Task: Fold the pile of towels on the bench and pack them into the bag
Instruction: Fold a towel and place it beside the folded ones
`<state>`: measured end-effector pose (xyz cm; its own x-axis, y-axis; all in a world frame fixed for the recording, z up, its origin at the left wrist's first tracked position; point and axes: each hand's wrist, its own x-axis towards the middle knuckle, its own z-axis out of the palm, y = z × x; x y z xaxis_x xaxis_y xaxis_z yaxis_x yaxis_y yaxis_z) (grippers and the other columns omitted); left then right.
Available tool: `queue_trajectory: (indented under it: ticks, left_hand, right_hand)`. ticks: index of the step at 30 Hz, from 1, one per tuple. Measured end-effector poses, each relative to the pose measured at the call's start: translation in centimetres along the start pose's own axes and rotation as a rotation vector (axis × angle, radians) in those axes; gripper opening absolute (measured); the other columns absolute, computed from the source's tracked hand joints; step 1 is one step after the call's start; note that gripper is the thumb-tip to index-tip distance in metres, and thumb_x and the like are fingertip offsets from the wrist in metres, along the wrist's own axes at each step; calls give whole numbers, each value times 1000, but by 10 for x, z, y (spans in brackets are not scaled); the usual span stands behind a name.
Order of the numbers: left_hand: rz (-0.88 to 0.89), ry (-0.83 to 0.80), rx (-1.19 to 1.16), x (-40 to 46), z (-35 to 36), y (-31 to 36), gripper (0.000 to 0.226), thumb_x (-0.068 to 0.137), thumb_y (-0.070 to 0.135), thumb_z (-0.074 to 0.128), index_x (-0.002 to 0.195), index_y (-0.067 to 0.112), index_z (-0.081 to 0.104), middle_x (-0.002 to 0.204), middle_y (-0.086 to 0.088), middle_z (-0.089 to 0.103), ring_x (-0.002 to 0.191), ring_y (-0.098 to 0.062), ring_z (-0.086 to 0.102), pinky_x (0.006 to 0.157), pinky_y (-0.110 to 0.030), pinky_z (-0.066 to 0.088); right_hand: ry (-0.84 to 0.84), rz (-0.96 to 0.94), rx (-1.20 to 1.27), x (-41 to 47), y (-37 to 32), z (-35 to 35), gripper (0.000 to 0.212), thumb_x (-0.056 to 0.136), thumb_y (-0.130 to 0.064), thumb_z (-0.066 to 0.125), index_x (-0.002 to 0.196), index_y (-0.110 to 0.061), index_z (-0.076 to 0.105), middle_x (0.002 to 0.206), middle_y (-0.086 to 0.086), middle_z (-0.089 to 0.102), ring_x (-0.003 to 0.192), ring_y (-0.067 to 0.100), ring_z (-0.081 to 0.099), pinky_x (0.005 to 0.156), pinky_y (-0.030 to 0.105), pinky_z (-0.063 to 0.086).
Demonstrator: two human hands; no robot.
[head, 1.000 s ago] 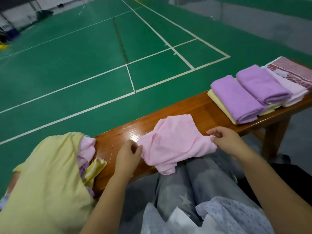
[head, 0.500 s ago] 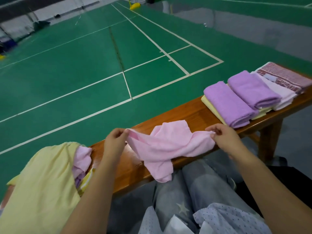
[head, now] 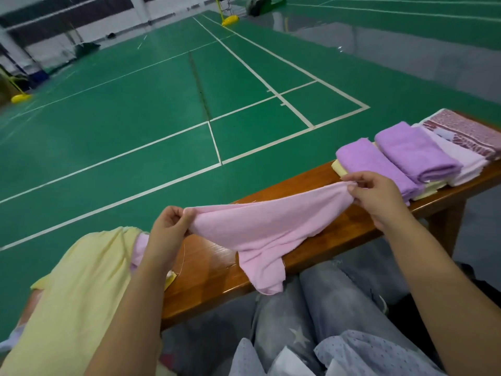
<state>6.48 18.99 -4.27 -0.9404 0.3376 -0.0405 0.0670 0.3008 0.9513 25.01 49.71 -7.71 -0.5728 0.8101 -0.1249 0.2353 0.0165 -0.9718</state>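
Lifted since earlier: pink towel (head: pixel 267 226) stretched lengthwise along bench (head: pixel 217 272), left hand (head: pixel 168 230) and right hand (head: pixel 375 195) pinching opposite corners.

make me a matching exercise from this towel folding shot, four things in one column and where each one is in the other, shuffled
Things
1. pink towel
2. purple folded towels
3. yellow towel
4. patterned maroon towel

Places
A. heaped at the left end of the bench, by the left forearm
B. at the far right end of the folded row
C. stretched between the left hand and right hand, one corner hanging over the bench edge
D. side by side in the folded row, just beyond the right hand

Pairs: 1-C, 2-D, 3-A, 4-B
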Motion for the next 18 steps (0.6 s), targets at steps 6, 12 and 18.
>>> queue_trajectory:
  ticks: [6,12,18]
  left_hand:
    - [30,-266,189,9,-26,10,18,81,15,71,98,18,66,94,-10,69,86,-23,63,82,-32,51]
    - [178,-262,356,27,-43,45,14,84,8,70,82,21,75,77,8,73,75,-7,63,80,-27,48]
    - [469,40,-50,45,-55,120,14,87,21,67,75,16,62,77,-4,53,70,-9,45,69,-29,37]
  right_hand:
    - [15,-89,11,11,-19,-9,24,91,-5,59,91,-27,67,107,7,66,106,26,59,95,47,51]
    - [13,-252,35,23,-72,-8,28,89,1,57,88,-25,68,92,-4,65,99,22,61,95,43,51]
    - [104,-611,86,25,-173,-18,25,89,0,56,89,-23,66,78,-12,59,63,-7,52,66,17,43]
